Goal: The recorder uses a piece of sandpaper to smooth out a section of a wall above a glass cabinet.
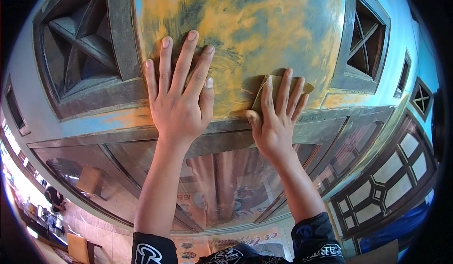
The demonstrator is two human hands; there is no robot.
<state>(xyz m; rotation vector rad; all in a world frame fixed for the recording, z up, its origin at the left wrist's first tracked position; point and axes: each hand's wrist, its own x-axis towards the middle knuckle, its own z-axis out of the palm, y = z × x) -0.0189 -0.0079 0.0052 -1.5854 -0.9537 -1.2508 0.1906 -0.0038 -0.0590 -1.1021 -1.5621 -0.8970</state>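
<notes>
My left hand (pixel 180 94) lies on a wall (pixel 240 34) with patchy yellow and grey-green paint, fingers spread, nothing visible in it. To its right, my right hand (pixel 279 112) presses a folded brown sheet (pixel 297 82), possibly sandpaper, against the same wall with its fingers. The sheet sticks out past the fingertips on both sides. Both wrists cross the dark wooden frame (pixel 226 133) below the painted area.
Wooden vent frames with crossed bars stand on the left (pixel 81 44) and right (pixel 364 41). Glass panes (pixel 226 179) are under the hands. Far lower left are a chair (pixel 78 248) and a person (pixel 55 198); a paned door (pixel 385 182) is at right.
</notes>
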